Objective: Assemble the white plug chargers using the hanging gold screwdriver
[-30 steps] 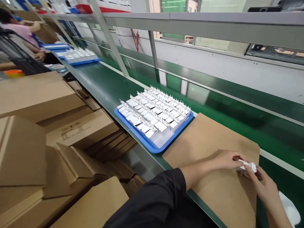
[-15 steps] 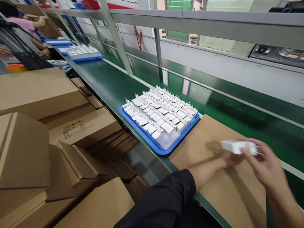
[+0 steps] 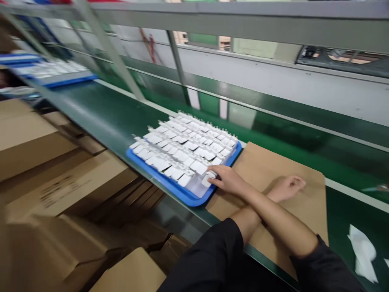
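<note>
Arms crossed over the cardboard sheet on the green counter. Right hand reaching across to the left, fingers closing on a white charger at the near corner of the blue tray, charger sitting in the tray. Left hand passing under the right forearm, resting flat and loose on the cardboard, holding nothing. Rows of white chargers packed in the tray beyond the right hand. Cardboard boxes stacked off to the left, below the counter edge. White scraps lying on the counter, well right of both hands. Second tray, blurred, far up the line.
</note>
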The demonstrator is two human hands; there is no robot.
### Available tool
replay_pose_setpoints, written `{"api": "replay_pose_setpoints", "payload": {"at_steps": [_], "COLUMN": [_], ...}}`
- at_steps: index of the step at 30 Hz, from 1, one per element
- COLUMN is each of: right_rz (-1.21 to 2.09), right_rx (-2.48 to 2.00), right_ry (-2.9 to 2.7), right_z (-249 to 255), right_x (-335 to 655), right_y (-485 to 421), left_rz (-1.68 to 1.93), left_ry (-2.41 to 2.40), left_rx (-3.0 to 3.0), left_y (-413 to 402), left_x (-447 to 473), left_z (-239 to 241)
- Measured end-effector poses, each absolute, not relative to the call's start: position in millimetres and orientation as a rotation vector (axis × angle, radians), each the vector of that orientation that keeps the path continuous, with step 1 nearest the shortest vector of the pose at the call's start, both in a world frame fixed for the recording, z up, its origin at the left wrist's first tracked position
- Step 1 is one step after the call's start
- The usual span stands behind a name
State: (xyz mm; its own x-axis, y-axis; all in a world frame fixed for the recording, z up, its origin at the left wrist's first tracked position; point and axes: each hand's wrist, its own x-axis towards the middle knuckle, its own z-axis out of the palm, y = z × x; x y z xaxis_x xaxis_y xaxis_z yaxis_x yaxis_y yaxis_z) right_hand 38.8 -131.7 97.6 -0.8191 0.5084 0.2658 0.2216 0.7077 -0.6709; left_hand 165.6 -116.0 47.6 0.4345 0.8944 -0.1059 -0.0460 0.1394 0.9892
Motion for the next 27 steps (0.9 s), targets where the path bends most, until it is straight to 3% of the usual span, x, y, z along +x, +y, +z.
{"api": "replay_pose_setpoints", "payload": {"at_steps": [6, 9, 14, 19, 27], "right_rz": [0.699, 0.376, 0.384, 0.189, 0.05], "right_rx": [-0.722, -0.776, -0.968, -0.998, -0.779], "right_ry": [-2.604, -2.688, -2.663, -2.583, -2.405], "right_z": [97.4, 94.5, 89.1, 90.6, 108.9], "right_x": [14.7, 7.1, 4.9, 5.2, 102.5], "right_y": [-126.8, -116.9, -117.7, -133.4, -170.9], "left_rz": [0.856, 0.849, 0.856, 0.868, 0.907], "left_ry": [0.955, 0.921, 0.927, 0.965, 0.993], "left_rx": [1.227, 1.258, 1.289, 1.312, 1.286], "left_y": [-119.2, -113.0, -113.2, -116.9, -118.9], "left_x": [153.7, 152.8, 151.9, 148.8, 146.4], "left_z": [52.5, 42.6, 33.4, 36.0, 38.0]}}
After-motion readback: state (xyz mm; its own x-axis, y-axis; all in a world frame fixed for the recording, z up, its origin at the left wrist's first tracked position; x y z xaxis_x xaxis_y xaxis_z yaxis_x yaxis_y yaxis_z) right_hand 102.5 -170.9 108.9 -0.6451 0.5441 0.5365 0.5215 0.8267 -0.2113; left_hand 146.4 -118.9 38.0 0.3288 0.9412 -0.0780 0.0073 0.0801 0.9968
